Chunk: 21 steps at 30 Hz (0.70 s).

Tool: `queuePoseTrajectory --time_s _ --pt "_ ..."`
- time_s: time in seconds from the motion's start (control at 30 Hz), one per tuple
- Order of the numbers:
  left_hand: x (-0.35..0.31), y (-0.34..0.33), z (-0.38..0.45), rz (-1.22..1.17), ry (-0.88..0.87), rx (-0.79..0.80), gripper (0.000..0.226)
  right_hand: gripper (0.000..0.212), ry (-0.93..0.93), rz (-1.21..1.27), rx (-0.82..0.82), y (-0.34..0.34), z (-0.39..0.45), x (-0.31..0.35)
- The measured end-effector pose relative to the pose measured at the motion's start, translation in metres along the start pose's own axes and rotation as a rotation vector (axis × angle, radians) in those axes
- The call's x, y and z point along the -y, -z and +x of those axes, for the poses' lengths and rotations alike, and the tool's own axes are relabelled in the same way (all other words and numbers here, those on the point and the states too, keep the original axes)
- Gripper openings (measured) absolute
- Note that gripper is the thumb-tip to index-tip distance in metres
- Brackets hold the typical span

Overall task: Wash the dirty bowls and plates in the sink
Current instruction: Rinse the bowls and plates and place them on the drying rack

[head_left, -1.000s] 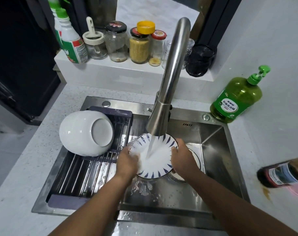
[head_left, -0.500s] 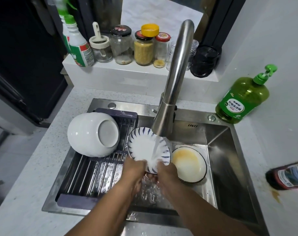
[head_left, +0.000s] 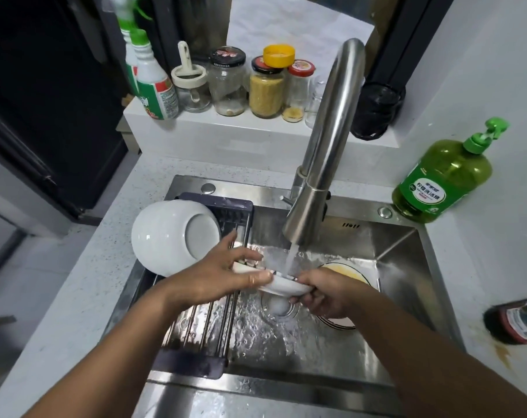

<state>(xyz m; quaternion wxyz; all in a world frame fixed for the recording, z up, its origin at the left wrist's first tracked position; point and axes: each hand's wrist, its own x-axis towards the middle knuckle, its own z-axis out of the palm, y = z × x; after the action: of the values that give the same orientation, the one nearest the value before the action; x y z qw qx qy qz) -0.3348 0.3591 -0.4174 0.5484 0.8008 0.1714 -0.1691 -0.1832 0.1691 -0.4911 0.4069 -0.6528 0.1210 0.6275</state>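
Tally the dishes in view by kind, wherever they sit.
Patterned plate held under the tap: 1
Plate with yellow residue on the sink floor: 1
White bowl overturned on the rack: 1
Total: 3

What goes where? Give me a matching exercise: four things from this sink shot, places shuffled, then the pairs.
Things:
1. white bowl
2. patterned plate
3. stained plate
4. soap bottle

Places:
A. on the counter right of the sink
B. upside down on the drying rack
C. held by both hands under the tap
D. lying on the sink floor behind the right hand

Pairs: 1-B, 2-C, 3-D, 4-A
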Motion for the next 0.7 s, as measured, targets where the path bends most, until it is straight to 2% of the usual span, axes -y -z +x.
queuePoseTrajectory --time_s 0.07,0.13,0.23,0.3,0.37,0.47,0.53,0.63,0.7 --pt "0.007 0.0 0.001 0.008 -0.118 0.046 0.038 0.03 -0.097 0.025 0.025 0.003 -0.003 0.009" --pt "0.014 -0.003 0.006 0.002 -0.143 0.009 0.017 0.045 -0.127 0.104 0.043 0.006 -0.006 0.016" --pt "0.02 -0.009 0.01 -0.166 -0.111 -0.075 0.017 0.069 -0.074 0.118 0.059 0.001 -0.017 0.021" --pt "0.021 -0.014 0.011 -0.292 -0.077 -0.149 0.025 0.066 0.021 0.089 -0.087 -0.012 -0.019 0.019" --pt "0.023 -0.018 0.011 -0.391 -0.022 -0.219 0.031 0.054 0.178 0.17 -0.228 -0.033 -0.009 0.013" --pt "0.024 -0.023 0.012 -0.59 0.061 -0.244 0.035 0.068 0.322 0.347 -0.398 -0.06 0.006 0.003" --pt "0.024 -0.027 0.015 -0.705 0.118 -0.247 0.037 0.052 0.376 0.365 -0.501 -0.064 0.007 -0.006" --pt "0.025 -0.038 0.015 -0.85 0.182 -0.262 0.035 0.034 0.411 0.423 -0.571 -0.065 0.001 -0.023" --pt "0.03 -0.044 0.015 -0.921 0.189 -0.294 0.035 0.042 0.413 0.432 -0.545 -0.068 0.004 -0.033"
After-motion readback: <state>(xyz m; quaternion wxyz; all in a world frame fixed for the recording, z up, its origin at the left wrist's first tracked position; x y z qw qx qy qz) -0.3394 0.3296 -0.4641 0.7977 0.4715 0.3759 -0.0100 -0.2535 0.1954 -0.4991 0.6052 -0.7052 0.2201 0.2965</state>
